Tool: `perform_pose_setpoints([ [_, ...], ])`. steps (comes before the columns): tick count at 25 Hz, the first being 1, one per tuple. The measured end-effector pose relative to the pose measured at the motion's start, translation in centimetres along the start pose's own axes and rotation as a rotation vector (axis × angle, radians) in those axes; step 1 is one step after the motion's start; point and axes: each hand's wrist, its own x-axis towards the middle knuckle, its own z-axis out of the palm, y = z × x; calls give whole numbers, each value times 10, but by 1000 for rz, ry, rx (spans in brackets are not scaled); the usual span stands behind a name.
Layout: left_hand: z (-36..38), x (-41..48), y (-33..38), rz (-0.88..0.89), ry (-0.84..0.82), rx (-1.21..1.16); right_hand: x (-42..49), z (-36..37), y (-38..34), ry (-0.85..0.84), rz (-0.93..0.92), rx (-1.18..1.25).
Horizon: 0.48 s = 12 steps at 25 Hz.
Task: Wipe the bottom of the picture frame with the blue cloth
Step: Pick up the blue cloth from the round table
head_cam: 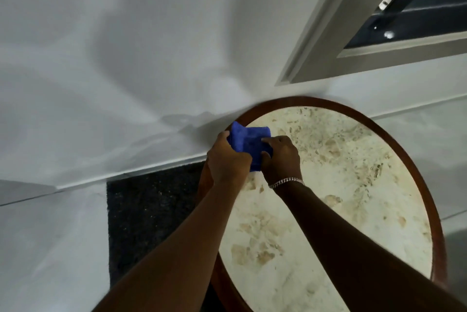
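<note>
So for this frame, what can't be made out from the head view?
- Picture frame: only its lower left corner shows; the rest is cut off by the top and right edges, and it is blurred.
- Blue cloth: its lower part is hidden behind the left hand and right hand.
- Round table: its near side is hidden by the forearms and cut off at the bottom edge.

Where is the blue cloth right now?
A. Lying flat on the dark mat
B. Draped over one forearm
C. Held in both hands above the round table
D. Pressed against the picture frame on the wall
C: the blue cloth is bunched between the left hand and the right hand, over the far edge of the round table, well short of the picture frame up on the wall.
</note>
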Motion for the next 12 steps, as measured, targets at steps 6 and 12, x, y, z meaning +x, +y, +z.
perform_pose_setpoints([
  [6, -89, -30, 100, 283, 157, -150, -11, -104, -95, 382, -289, 245],
  [12, -189, -77, 226, 703, 351, -293, -15, -244, -215, 813, -613, 364],
])
